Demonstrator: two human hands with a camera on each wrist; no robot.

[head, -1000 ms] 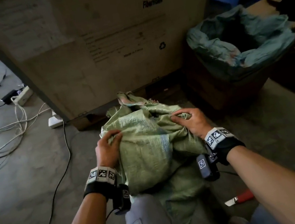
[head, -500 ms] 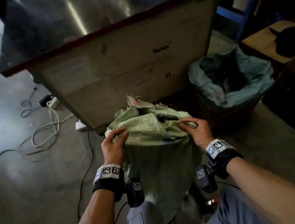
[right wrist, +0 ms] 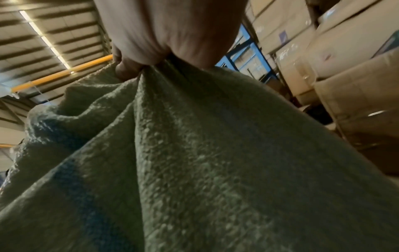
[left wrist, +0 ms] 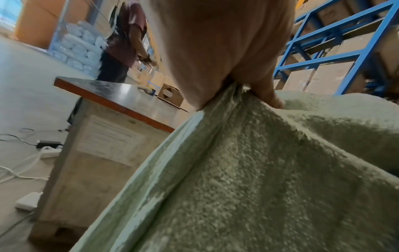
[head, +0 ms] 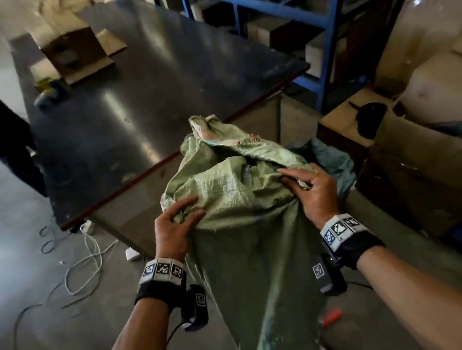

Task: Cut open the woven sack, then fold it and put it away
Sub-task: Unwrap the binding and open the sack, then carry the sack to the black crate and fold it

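Sack (head: 238,204) has been lifted higher vs. a sec ago, bunched top pinched by left hand (head: 172,231) & right hand (head: 314,191); folding judged underway, stowing pending.

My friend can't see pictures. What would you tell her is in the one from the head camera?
Two bare hands, left hand and right hand, grip the bunched top of a green woven sack that hangs down between them. Behind it stands a dark table, with blue shelving and cardboard boxes to the right.
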